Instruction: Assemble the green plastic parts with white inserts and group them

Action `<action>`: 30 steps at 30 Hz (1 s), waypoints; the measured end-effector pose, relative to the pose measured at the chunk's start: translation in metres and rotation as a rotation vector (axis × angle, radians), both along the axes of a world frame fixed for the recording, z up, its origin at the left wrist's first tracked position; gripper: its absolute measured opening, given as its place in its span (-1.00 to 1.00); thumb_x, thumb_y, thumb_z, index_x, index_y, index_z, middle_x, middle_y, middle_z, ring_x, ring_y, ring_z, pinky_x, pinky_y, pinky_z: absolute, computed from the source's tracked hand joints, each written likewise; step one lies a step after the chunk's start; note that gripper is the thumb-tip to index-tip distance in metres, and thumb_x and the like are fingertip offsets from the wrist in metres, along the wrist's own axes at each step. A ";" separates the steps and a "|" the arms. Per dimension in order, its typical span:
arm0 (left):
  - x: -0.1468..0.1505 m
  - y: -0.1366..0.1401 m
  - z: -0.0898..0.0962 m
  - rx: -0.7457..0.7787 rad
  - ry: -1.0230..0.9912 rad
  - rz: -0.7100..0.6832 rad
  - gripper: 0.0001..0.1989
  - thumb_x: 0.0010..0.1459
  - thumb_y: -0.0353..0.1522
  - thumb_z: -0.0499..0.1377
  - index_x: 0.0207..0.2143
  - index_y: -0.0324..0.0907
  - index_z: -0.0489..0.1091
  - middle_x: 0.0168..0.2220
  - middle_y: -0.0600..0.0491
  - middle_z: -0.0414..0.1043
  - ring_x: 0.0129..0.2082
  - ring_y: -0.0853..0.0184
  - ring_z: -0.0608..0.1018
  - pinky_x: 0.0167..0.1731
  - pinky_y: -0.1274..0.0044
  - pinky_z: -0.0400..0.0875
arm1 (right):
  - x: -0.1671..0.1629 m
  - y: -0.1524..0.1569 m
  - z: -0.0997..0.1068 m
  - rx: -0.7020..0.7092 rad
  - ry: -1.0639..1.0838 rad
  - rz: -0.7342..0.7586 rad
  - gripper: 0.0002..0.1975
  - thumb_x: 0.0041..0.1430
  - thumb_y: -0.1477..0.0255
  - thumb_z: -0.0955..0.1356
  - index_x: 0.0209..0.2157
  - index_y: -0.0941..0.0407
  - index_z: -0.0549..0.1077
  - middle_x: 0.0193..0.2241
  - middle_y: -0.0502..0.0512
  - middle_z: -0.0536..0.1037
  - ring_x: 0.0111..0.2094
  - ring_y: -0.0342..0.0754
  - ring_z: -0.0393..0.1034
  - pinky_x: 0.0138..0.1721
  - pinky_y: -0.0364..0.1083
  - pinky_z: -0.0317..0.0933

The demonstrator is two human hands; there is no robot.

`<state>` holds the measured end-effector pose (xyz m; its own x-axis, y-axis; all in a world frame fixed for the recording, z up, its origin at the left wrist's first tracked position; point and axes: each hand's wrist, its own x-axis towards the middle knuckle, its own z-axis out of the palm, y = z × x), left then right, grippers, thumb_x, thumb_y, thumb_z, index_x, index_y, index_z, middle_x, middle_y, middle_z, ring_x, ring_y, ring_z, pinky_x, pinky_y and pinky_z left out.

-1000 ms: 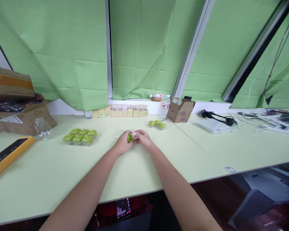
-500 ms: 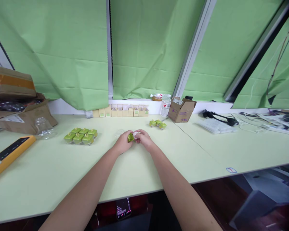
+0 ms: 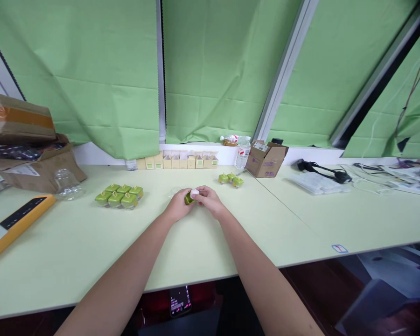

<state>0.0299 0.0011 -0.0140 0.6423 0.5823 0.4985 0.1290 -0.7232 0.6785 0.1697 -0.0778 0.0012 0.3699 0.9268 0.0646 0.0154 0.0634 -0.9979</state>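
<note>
My left hand (image 3: pixel 178 205) is closed around a small green lid (image 3: pixel 188 199) whose hollow side faces right. A small pale pinkish-white piece (image 3: pixel 195 193) is pinched in my right hand (image 3: pixel 210 201), right at the lid's opening; its kind is too small to make out. Both hands meet just above the middle of the table (image 3: pixel 210 242). Behind my left hand lies a clear plastic piece (image 3: pixel 174 191), partly hidden. On the left stand several green-lidded clear containers (image 3: pixel 115 199) in two rows, and a smaller group of green-lidded containers (image 3: pixel 231 179) sits behind my right hand.
Small cardboard boxes (image 3: pixel 184 162) line the wall. A water bottle (image 3: pixel 242 156) and an open carton (image 3: pixel 268 160) stand at back right, near a headset (image 3: pixel 324 171). At left are larger cartons (image 3: pixel 42 168) and a yellow power strip (image 3: pixel 21 224). A phone (image 3: pixel 179 301) lies below the table edge.
The pale piece in my right hand has turned up and moved slightly left, over the green lid's opening. My left hand keeps its grip. The view has shifted slightly.
</note>
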 end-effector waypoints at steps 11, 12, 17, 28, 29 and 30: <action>0.000 0.008 -0.009 0.058 0.035 0.010 -0.52 -0.01 -0.53 0.17 0.02 -0.15 0.41 -0.04 -0.03 0.45 -0.03 0.21 0.48 0.01 0.41 0.37 | 0.002 0.001 -0.004 0.005 -0.107 0.041 -0.63 -0.20 0.36 0.55 -0.28 0.12 0.51 -0.30 0.06 0.57 -0.28 -0.08 0.44 -0.22 -0.09 0.35; 0.000 0.008 -0.009 0.064 0.034 0.004 -0.52 -0.01 -0.54 0.17 0.02 -0.15 0.41 -0.04 -0.03 0.44 -0.03 0.21 0.48 0.01 0.40 0.37 | 0.003 0.001 -0.004 0.007 -0.125 0.041 -0.64 -0.20 0.36 0.54 -0.28 0.12 0.52 -0.29 0.06 0.57 -0.27 -0.07 0.45 -0.21 -0.08 0.35; 0.001 0.011 -0.013 0.086 0.035 -0.014 -0.50 -0.03 -0.56 0.16 0.01 -0.15 0.41 -0.05 -0.04 0.43 -0.03 0.20 0.48 0.02 0.38 0.37 | 0.003 0.001 -0.006 0.032 -0.202 0.046 -0.64 -0.18 0.33 0.53 -0.27 0.11 0.53 -0.27 0.06 0.60 -0.23 -0.05 0.47 -0.16 -0.07 0.35; 0.003 0.011 -0.019 0.088 0.039 -0.010 -0.41 0.03 -0.50 0.16 0.18 -0.23 0.28 0.11 -0.15 0.37 0.07 0.11 0.46 0.08 0.31 0.35 | 0.002 0.002 -0.013 0.071 -0.457 0.043 -0.72 -0.01 0.34 0.45 -0.19 0.07 0.60 -0.27 0.05 0.63 -0.28 -0.05 0.49 -0.21 -0.08 0.35; 0.002 0.010 -0.018 0.070 0.038 -0.006 -0.39 0.03 -0.49 0.17 0.18 -0.23 0.27 0.11 -0.15 0.38 0.08 0.10 0.46 0.08 0.31 0.35 | 0.002 0.002 -0.012 0.065 -0.472 0.043 -0.72 0.00 0.34 0.45 -0.19 0.07 0.60 -0.28 0.04 0.63 -0.28 -0.05 0.49 -0.22 -0.08 0.35; 0.002 0.009 -0.017 0.048 0.039 -0.002 -0.39 0.02 -0.47 0.19 0.18 -0.23 0.27 0.11 -0.15 0.38 0.07 0.10 0.46 0.08 0.31 0.35 | 0.002 0.001 -0.012 0.060 -0.492 0.041 -0.72 0.01 0.34 0.44 -0.19 0.06 0.60 -0.29 0.04 0.63 -0.29 -0.05 0.49 -0.23 -0.08 0.35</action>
